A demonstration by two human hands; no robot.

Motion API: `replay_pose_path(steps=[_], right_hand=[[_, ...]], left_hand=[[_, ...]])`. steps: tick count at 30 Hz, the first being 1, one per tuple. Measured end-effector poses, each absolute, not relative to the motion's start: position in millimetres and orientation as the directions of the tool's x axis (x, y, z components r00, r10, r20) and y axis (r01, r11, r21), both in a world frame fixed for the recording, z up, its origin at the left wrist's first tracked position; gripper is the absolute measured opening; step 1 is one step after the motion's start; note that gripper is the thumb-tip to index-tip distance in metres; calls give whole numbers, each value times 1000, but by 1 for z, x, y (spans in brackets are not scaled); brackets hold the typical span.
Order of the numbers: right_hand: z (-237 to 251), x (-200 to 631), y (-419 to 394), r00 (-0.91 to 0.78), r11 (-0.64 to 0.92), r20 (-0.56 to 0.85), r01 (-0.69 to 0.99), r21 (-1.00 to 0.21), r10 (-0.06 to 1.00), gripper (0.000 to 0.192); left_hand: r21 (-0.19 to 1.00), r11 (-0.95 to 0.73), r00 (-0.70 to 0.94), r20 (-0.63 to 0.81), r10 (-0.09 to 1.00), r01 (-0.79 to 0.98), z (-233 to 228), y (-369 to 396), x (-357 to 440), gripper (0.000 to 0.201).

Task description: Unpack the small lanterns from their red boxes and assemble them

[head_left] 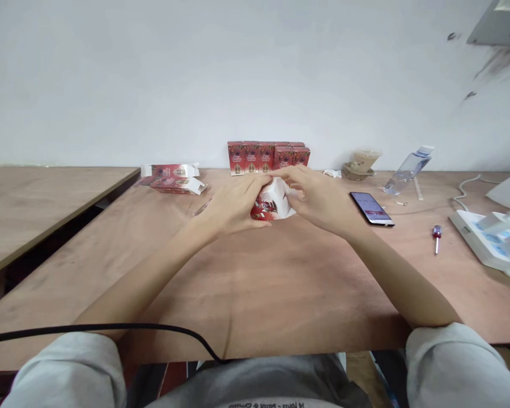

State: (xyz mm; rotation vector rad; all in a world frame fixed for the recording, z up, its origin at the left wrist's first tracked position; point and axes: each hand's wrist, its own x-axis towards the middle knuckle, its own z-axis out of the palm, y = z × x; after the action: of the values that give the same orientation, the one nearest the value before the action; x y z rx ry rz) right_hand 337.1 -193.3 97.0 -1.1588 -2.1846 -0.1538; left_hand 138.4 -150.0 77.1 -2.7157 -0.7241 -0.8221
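A small red and white carton (267,205) is between my two hands above the middle of the table. My left hand (236,207) grips its left side, the fingers reaching over its top and the thumb low in front. From the right, my right hand (317,195) closes on the carton's white end, where a flap seems to stand; its fingertips meet my left ones at the top. Behind my hands several closed red boxes (250,158) stand in rows against the wall. To the left lie red cartons (172,184) with white flaps open.
On the right are a phone (372,208), a tilted water bottle (408,171), a cup in a holder (361,164), a small screwdriver (437,238) and a white power strip (491,241). A black cable (153,326) crosses the front left. A gap splits the tables at left.
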Motion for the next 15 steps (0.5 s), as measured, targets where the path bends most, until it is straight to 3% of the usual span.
replay_pose_path(steps=[3, 5, 10, 15], right_hand=[[96, 340, -191, -492, 632, 601, 775, -29, 630, 45], [96, 345, -189, -535, 692, 612, 722, -27, 582, 42], [102, 356, -186, -524, 749, 596, 628, -211, 608, 30], [106, 354, -190, -541, 745, 516, 540, -393, 664, 35]], left_hand=[[-8, -862, 748, 499, 436, 508, 81, -149, 135, 68], [32, -862, 739, 498, 453, 507, 85, -148, 132, 71], [42, -853, 758, 437, 484, 520, 94, -149, 126, 61], [-6, -828, 712, 514, 478, 561, 99, -146, 118, 22]])
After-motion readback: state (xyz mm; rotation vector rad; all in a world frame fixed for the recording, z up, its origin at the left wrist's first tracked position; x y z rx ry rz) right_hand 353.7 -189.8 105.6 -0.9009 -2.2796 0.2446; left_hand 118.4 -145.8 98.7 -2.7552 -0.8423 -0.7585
